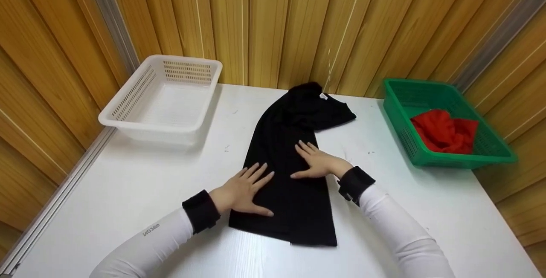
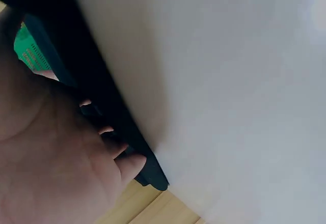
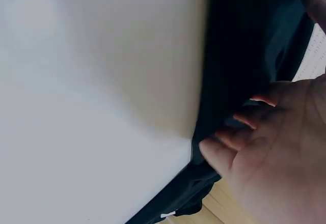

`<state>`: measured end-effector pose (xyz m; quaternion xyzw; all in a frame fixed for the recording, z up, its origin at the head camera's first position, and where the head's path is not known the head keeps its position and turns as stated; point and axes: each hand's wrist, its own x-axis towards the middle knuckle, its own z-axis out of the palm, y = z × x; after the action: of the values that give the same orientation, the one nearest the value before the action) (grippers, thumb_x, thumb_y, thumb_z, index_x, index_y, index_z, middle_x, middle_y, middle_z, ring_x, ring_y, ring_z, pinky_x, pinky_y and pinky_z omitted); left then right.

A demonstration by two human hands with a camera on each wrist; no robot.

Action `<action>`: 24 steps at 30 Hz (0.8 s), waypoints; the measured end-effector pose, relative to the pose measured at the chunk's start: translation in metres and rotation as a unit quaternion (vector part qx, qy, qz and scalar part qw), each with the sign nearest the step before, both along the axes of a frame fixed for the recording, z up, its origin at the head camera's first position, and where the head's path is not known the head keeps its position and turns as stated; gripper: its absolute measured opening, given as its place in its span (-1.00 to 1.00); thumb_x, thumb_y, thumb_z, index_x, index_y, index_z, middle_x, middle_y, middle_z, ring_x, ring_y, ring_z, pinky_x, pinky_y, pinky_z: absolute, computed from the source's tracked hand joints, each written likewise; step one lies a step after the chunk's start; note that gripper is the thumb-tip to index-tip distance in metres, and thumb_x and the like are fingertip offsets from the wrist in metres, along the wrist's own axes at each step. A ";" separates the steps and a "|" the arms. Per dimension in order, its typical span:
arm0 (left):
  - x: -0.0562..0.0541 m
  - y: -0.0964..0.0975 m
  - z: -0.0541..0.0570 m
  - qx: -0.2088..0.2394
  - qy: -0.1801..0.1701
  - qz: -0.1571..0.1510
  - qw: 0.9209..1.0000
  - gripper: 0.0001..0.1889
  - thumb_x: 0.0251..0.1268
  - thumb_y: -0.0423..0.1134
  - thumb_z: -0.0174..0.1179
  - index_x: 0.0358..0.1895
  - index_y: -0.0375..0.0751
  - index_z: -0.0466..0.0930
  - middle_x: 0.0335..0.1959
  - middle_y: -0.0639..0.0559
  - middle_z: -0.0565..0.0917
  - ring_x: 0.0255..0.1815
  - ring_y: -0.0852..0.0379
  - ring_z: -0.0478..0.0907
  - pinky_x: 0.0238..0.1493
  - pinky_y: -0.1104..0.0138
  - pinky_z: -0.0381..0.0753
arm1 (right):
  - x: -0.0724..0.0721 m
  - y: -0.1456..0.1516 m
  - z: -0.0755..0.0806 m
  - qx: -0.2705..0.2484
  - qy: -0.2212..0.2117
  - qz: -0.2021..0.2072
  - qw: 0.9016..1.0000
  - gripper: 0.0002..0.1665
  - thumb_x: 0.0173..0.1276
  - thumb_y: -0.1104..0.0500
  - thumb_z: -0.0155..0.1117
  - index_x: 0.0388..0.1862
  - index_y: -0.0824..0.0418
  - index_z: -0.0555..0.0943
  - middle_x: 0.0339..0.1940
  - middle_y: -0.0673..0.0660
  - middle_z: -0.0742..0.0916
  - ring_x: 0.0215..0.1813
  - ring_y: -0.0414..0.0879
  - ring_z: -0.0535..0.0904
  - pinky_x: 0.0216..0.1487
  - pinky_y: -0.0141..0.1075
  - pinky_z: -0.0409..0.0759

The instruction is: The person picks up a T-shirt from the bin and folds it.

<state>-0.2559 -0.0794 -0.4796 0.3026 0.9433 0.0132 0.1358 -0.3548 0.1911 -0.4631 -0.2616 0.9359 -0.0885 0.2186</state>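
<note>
A black T-shirt [image 1: 294, 197] lies lengthwise on the white table, its hem toward me. At the far end its upper part is bunched, with a sleeve-like flap pointing right and a small white label [image 1: 323, 96] showing. My left hand [image 1: 242, 190] rests with spread, straight fingers on the shirt's left side, above the hem. Higher up, my right hand [image 1: 318, 163] lies on the right edge, fingers also spread. In the left wrist view the left fingertips [image 2: 135, 165] reach over the black cloth; the right wrist view shows the right fingertips [image 3: 216, 152] at its edge.
A white plastic basket [image 1: 209, 94] stands at the back left. At the back right is a green basket [image 1: 443, 160] holding a red cloth [image 1: 445, 133]. Wood-look panels [image 1: 264, 30] rise behind the table [image 1: 170, 175] and on both sides.
</note>
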 end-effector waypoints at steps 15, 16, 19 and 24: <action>0.028 -0.008 0.007 0.065 -0.002 -0.031 0.997 -0.08 0.39 0.38 0.08 0.64 -0.08 0.12 0.70 -0.19 0.08 0.71 -0.22 0.05 0.66 -0.07 0.18 | 0.065 0.005 0.003 0.026 0.103 0.043 0.993 0.01 0.47 -0.29 0.21 0.57 0.42 0.25 0.64 0.41 0.29 0.61 0.41 0.25 0.56 0.18 0.35; 0.031 -0.009 0.007 0.068 0.002 -0.041 0.997 -0.11 0.41 0.36 0.07 0.63 -0.09 0.16 0.69 -0.20 0.11 0.70 -0.23 0.08 0.64 -0.07 0.21 | 0.075 0.007 0.004 0.026 0.110 0.056 0.992 -0.02 0.47 -0.27 0.22 0.55 0.41 0.29 0.62 0.40 0.32 0.59 0.40 0.29 0.53 0.17 0.39; 0.042 -0.013 0.009 0.066 0.013 -0.067 0.995 -0.16 0.44 0.34 0.06 0.60 -0.09 0.23 0.66 -0.20 0.18 0.67 -0.23 0.17 0.61 -0.06 0.29 | 0.105 0.011 0.008 0.027 0.125 0.090 0.988 -0.09 0.46 -0.25 0.24 0.51 0.37 0.38 0.58 0.39 0.40 0.54 0.36 0.39 0.47 0.14 0.48; 0.056 -0.019 0.010 0.054 0.047 -0.100 0.992 -0.20 0.40 0.32 0.13 0.57 -0.05 0.30 0.62 -0.19 0.28 0.62 -0.22 0.28 0.53 -0.04 0.42 | 0.148 0.016 0.014 0.035 0.132 0.127 0.982 -0.11 0.45 -0.28 0.24 0.48 0.32 0.43 0.55 0.35 0.46 0.48 0.31 0.48 0.35 0.08 0.60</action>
<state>-0.1999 -0.0985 -0.4694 0.4023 0.9117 0.0368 0.0756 -0.2063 0.2069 -0.4491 -0.3799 0.9183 0.0079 0.1113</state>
